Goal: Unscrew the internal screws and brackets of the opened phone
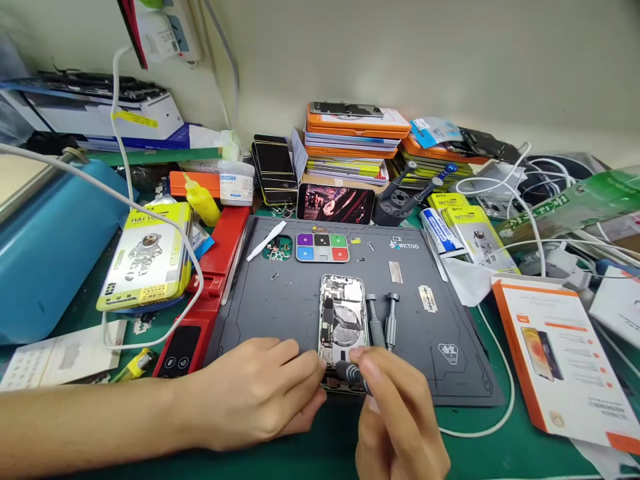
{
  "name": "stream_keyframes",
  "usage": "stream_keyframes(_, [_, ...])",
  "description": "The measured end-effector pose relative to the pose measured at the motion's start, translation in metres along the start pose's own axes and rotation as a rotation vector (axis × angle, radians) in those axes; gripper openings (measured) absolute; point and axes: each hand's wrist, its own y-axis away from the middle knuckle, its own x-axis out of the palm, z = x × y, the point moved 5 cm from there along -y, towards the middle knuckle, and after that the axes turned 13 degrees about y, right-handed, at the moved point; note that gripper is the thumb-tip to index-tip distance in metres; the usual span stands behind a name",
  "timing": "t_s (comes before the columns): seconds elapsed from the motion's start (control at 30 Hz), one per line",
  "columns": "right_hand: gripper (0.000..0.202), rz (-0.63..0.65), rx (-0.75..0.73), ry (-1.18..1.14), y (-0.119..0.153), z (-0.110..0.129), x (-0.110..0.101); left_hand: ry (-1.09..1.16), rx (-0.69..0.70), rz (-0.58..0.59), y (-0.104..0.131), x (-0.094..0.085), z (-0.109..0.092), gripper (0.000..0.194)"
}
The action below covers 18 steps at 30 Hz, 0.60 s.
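Observation:
An opened phone (345, 320) lies on the dark grey work mat (280, 307), its inner parts exposed. My left hand (270, 393) rests at the phone's lower left edge, fingers curled and pressed against it. In my right hand (400, 413) is a grey screwdriver (353, 373), pinched between thumb and fingers over the phone's lower end. The screwdriver's tip cannot be made out. Just right of the phone lie a second screwdriver (376, 321) and a third screwdriver (392, 321).
Beyond the phone sit a coloured parts tray (323, 247), a phone playing video (336, 203) and a screwdriver holder (393, 205). A white pry tool (267, 241) and a razor blade (427, 299) lie on the mat. Battery boxes (147, 257), an orange-white box (565, 360) and cables flank it.

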Motion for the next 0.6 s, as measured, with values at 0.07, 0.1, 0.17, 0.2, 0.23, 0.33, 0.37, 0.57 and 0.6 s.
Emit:
stream_keyframes(0.07, [0.08, 0.029, -0.021, -0.03, -0.001, 0.0005, 0.0009, 0.006, 0.003, 0.0, -0.0005, 0.0005, -0.0004, 0.013])
stream_keyframes(0.1, [0.08, 0.041, -0.028, -0.036, -0.0012, 0.0003, 0.0011, 0.008, 0.002, -0.003, -0.0008, 0.0003, -0.0007, 0.013])
stream_keyframes(0.17, [0.077, 0.058, -0.02, -0.033, -0.0004, -0.0009, 0.0013, 0.009, 0.004, -0.004, -0.0018, -0.0001, -0.0014, 0.013])
stream_keyframes(0.2, [0.075, 0.061, -0.011, -0.026, 0.0004, -0.0013, 0.0012, 0.007, 0.005, 0.003, -0.0024, -0.0003, -0.0017, 0.014])
stream_keyframes(0.23, [0.073, 0.061, 0.005, -0.015, 0.0013, -0.0018, 0.0011, -0.001, 0.006, 0.01, -0.003, -0.0005, -0.0019, 0.015])
stream_keyframes(0.33, [0.064, 0.029, 0.051, 0.036, 0.0028, -0.0018, 0.0, -0.056, 0.045, 0.018, -0.0048, -0.0012, -0.0039, 0.017])
stream_keyframes(0.37, [0.06, 0.017, 0.065, 0.055, 0.0025, -0.0017, 0.0, -0.073, 0.062, 0.012, -0.0052, -0.0014, -0.0047, 0.017])
stream_keyframes(0.57, [0.047, -0.041, 0.109, 0.121, -0.0013, -0.006, 0.0067, -0.077, 0.056, 0.006, -0.0037, 0.001, -0.0033, 0.014])
stream_keyframes(0.6, [0.047, -0.074, 0.108, 0.122, -0.0012, -0.0072, 0.0067, -0.067, 0.044, 0.008, -0.0032, 0.0014, -0.0024, 0.014])
